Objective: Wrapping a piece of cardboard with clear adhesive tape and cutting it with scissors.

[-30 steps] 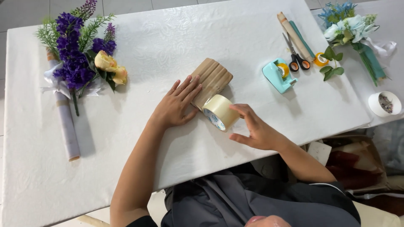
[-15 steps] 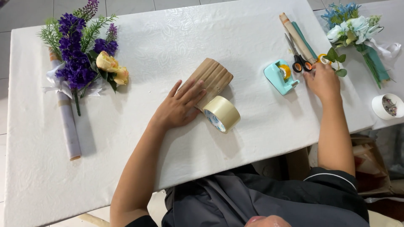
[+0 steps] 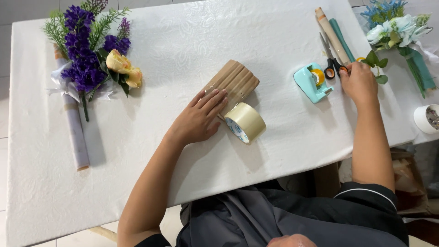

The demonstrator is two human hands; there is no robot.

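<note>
Item: corrugated cardboard roll (image 3: 234,82), tan, ribbed lengthwise, laid near the middle of the white textured tablecloth (image 3: 183,41). It is pinned flat under the left hand (image 3: 199,120), whose fingers are spread open and pressed on the near end; nothing is gripped. A roll of clear packing tape (image 3: 247,122), cream-coloured with a printed core, is stood on edge touching the cardboard and just beside the left fingertips.

Item: scissors (image 3: 330,61), black blades, orange-lined loops, laid beside a kraft paper roll (image 3: 332,35) and a teal paper roll (image 3: 343,40). The right hand (image 3: 359,82) is placed at the handles, fingers curled over them; whether the grip is closed on them cannot be told.

Item: teal desk tape dispenser (image 3: 312,82), smooth plastic, small yellow spool, just left of the scissors.

Item: purple and yellow artificial bouquet (image 3: 91,64), wrapped stem in lilac paper with white ribbon, far left. Blue and white bouquet (image 3: 395,27), green-wrapped stem, far right. Small white cup (image 3: 425,119) at the table's right edge.

Risk, as judged: the springy cardboard may be let uncurl if the flat palm's pressure is eased while attention is given to the scissors; the upright tape roll may be nudged and rolled off the near edge.
</note>
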